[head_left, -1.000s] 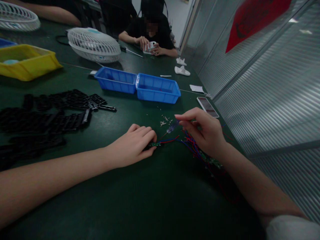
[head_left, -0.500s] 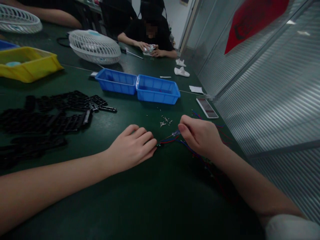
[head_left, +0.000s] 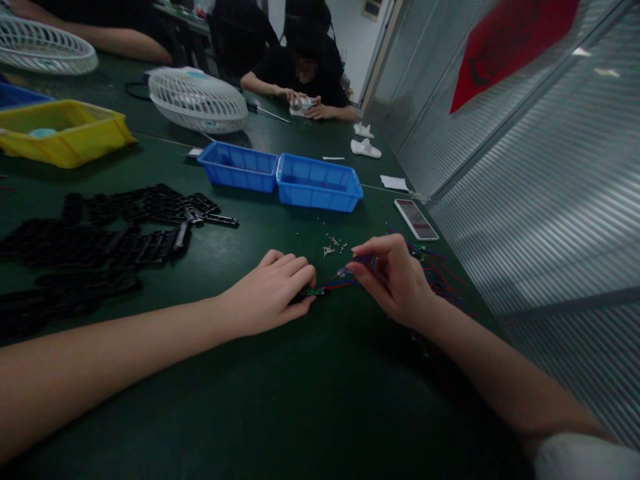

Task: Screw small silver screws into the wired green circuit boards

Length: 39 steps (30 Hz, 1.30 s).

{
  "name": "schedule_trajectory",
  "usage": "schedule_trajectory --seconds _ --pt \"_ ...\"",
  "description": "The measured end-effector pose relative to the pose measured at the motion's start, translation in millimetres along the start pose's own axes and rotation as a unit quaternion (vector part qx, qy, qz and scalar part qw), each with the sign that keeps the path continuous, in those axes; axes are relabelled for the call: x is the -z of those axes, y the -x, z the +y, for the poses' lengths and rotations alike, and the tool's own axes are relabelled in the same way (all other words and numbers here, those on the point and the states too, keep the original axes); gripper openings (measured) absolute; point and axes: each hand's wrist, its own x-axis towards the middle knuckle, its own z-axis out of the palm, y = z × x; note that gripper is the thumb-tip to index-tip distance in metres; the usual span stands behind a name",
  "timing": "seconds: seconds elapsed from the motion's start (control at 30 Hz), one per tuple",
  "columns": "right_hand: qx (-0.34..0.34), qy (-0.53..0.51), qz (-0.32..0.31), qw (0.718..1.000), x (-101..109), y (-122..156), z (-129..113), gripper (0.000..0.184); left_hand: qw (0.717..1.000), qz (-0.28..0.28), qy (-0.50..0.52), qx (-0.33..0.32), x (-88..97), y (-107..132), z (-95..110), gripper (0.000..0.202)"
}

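Observation:
My left hand (head_left: 275, 290) rests on the green table (head_left: 260, 407), its fingers closed over a small green circuit board (head_left: 315, 291) whose end shows at the fingertips. Red and blue wires (head_left: 345, 285) run from the board to the right. My right hand (head_left: 395, 277) has thumb and forefinger around the clear handle of a small screwdriver (head_left: 343, 272). Its thin shaft slants down left towards the board; whether the tip touches is too small to tell. Loose small screws (head_left: 330, 250) lie just beyond the hands.
Black plastic strips (head_left: 100, 233) are heaped at left. Two blue bins (head_left: 320, 193), a yellow bin (head_left: 75, 143) and white fan grilles (head_left: 197, 100) stand farther back. More wired boards (head_left: 445, 273) and a phone (head_left: 416, 219) lie right, near a glass wall. A co-worker (head_left: 300, 83) sits opposite.
My right hand has turned, and its thumb and forefinger have loosened and spread around the handle. More of the board shows under my left fingers. The whole view has shifted slightly.

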Motion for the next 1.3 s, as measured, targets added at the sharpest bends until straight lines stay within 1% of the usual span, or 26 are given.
schedule_trajectory --seconds 0.13,0.33,0.43,0.6,0.73,0.87,0.93,1.0,1.1,1.17,1.23,1.3 --pt "0.051 0.022 0.024 0.998 1 -1 1 0.030 1.000 -0.006 0.010 0.004 1.1 0 1 0.015" --pt "0.052 0.036 0.051 0.997 5 -3 0 0.039 1.000 0.005 0.014 -0.002 -3.2 1 -1 0.015" --pt "0.033 0.021 0.045 0.998 9 -5 -2 0.038 1.000 0.006 0.016 -0.001 -3.3 1 -1 0.015" --pt "-0.026 -0.030 0.015 0.999 20 -13 -8 0.029 1.000 0.006 0.021 -0.002 -2.9 1 -2 0.014" --pt "-0.054 -0.023 0.008 0.998 26 -16 -11 0.023 1.000 0.010 0.019 -0.004 -3.9 0 -2 0.014" --pt "-0.075 -0.011 0.008 0.997 24 -17 -11 0.012 1.000 0.011 0.014 -0.007 -4.5 0 -3 0.015" --pt "-0.082 0.012 0.005 0.997 22 -17 -10 0.018 1.000 0.009 0.016 -0.007 -4.6 0 -3 0.015" --pt "-0.081 0.067 -0.002 0.994 20 -16 -10 0.026 1.000 0.010 0.019 -0.007 -4.6 0 -3 0.015" --pt "-0.068 0.155 -0.037 0.985 17 -13 -8 0.038 1.000 0.013 0.023 -0.006 -4.7 0 -3 0.014" --pt "-0.068 0.187 -0.058 0.978 15 -11 -5 0.043 1.000 0.012 0.027 -0.007 -4.6 0 -3 0.014" --pt "-0.077 0.207 -0.069 0.973 14 -9 -3 0.044 1.000 0.013 0.027 -0.007 -4.4 1 -3 0.014" --pt "-0.085 0.199 -0.079 0.973 14 -9 -1 0.040 1.000 0.014 0.025 -0.007 -3.8 1 -2 0.014"
